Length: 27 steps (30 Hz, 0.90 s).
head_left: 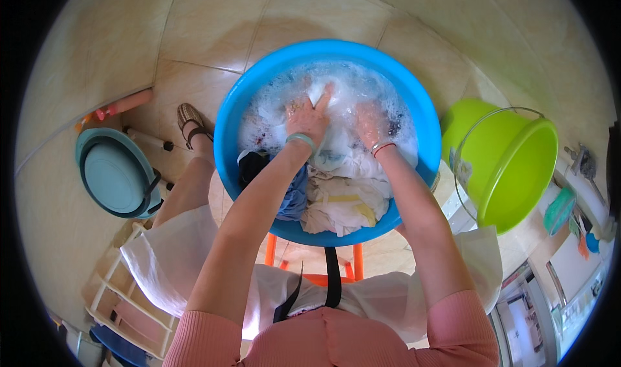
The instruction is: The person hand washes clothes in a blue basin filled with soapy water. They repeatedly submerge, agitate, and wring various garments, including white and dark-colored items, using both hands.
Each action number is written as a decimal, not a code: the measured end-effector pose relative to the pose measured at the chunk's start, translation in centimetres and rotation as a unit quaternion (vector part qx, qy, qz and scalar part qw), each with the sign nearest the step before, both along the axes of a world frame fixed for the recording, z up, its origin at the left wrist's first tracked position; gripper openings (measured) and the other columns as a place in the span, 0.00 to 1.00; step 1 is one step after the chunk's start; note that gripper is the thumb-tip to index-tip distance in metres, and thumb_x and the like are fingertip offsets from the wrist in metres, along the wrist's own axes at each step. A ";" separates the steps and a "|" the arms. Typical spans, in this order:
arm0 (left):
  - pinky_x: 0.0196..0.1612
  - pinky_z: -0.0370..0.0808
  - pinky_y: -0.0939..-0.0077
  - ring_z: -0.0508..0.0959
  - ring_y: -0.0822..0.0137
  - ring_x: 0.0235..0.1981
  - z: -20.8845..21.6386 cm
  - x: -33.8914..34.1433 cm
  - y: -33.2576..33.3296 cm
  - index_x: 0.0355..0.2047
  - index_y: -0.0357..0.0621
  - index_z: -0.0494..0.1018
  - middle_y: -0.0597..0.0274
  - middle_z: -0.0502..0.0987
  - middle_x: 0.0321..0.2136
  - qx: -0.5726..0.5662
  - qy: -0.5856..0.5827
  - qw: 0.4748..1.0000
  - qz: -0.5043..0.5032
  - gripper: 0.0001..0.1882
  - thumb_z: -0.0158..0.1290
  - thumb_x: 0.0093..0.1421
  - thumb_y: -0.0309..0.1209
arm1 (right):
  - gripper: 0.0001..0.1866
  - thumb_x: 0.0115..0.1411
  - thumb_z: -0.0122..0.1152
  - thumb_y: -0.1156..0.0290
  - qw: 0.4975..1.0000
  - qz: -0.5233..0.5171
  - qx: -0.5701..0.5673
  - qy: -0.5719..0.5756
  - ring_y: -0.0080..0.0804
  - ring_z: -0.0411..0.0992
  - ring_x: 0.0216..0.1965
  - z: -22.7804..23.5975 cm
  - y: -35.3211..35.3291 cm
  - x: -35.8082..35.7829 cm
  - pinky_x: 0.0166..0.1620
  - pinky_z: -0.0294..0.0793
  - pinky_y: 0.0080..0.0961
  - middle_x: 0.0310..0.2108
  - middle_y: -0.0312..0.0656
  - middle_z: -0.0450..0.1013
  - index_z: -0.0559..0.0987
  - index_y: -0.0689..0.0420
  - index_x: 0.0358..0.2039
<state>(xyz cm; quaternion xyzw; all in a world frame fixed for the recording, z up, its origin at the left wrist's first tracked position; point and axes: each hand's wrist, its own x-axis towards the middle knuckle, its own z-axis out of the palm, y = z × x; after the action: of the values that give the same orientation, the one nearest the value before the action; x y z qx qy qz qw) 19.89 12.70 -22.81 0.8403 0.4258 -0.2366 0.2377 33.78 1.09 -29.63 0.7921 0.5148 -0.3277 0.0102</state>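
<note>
A round blue basin (228, 140) of sudsy water stands in front of me. My left hand (308, 120) presses on wet white cloth (339, 142) in the foam, its visible fingers apart. To its right, my right hand (370, 124) dips into the suds beside the same cloth, and foam covers its fingers. Cream-white clothes (343, 205) with a yellow patch lie bunched at the near side of the basin. Left of them are a blue garment (294, 192) and a black one (252, 166). Soap foam (349, 76) fills the far side.
A lime-green bucket (498, 160) with a wire handle lies tilted at right. On the left are a grey-blue folding basin (116, 176) and a cream rack (129, 289). An orange stool (317, 279) shows below the basin. Tiled floor (200, 24) surrounds everything.
</note>
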 end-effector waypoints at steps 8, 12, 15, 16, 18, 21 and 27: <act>0.62 0.52 0.44 0.54 0.48 0.65 1.4 -0.8 -0.4 0.68 0.62 0.43 0.46 0.54 0.64 -0.076 -0.217 0.951 0.208 0.39 0.49 0.61 0.49 | 0.14 0.48 0.57 0.81 0.891 -0.256 0.285 0.244 0.46 0.72 0.44 6.5 2.5 0.6 0.48 0.71 0.33 0.42 0.46 0.74 0.79 0.55 0.37; 0.57 0.65 0.60 0.66 0.57 0.57 7.2 0.2 -4.4 0.58 0.45 0.63 0.53 0.65 0.56 -0.384 -0.424 0.506 0.645 0.35 0.55 0.57 0.53 | 0.13 0.45 0.57 0.84 0.866 -0.177 0.330 0.332 0.42 0.70 0.37 18.8 1.8 -3.8 0.42 0.71 0.30 0.34 0.42 0.68 0.79 0.55 0.31; 0.43 0.76 0.69 0.78 0.62 0.40 11.1 -1.5 -3.6 0.48 0.46 0.70 0.57 0.76 0.41 -0.623 -0.448 0.284 0.575 0.26 0.58 0.55 0.48 | 0.14 0.44 0.57 0.86 0.905 -0.034 0.283 0.315 0.40 0.69 0.38 25.0 -0.4 -5.8 0.41 0.70 0.29 0.34 0.41 0.66 0.79 0.53 0.30; 0.40 0.76 0.69 0.78 0.62 0.37 10.9 -2.7 -3.6 0.46 0.45 0.71 0.58 0.77 0.38 -0.626 -0.432 0.294 0.578 0.23 0.57 0.56 0.46 | 0.15 0.44 0.57 0.86 0.906 0.003 0.255 0.339 0.40 0.70 0.38 26.9 -0.9 -6.4 0.41 0.70 0.28 0.34 0.41 0.66 0.79 0.52 0.31; 0.35 0.78 0.69 0.79 0.63 0.32 9.1 -4.6 -4.3 0.41 0.44 0.73 0.59 0.78 0.33 -0.631 -0.398 0.309 0.590 0.17 0.55 0.58 0.42 | 0.15 0.44 0.58 0.86 0.898 0.016 0.264 0.351 0.39 0.70 0.39 30.7 -1.4 -7.3 0.42 0.70 0.27 0.35 0.41 0.67 0.79 0.52 0.31; 0.45 0.77 0.68 0.78 0.62 0.41 9.4 -5.4 -7.5 0.45 0.38 0.71 0.57 0.77 0.39 -0.632 -0.470 0.259 0.560 0.14 0.48 0.62 0.34 | 0.16 0.50 0.61 0.82 0.888 -0.077 0.277 0.359 0.35 0.70 0.46 32.2 -1.0 -4.8 0.49 0.69 0.26 0.42 0.40 0.69 0.77 0.54 0.40; 0.55 0.69 0.69 0.74 0.63 0.51 17.6 -3.1 -8.1 0.62 0.41 0.57 0.57 0.72 0.51 -0.615 -0.529 0.413 0.414 0.32 0.53 0.61 0.39 | 0.24 0.62 0.56 0.67 0.659 -0.418 0.193 0.595 0.32 0.66 0.53 28.0 -1.7 -3.1 0.58 0.64 0.26 0.56 0.41 0.64 0.67 0.53 0.58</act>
<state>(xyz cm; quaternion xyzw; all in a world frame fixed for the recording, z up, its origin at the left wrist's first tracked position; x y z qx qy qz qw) 16.78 4.55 -5.17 0.1501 0.2529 0.1831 0.9381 30.72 -0.66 -1.61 0.5437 0.0779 -0.5920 -0.5898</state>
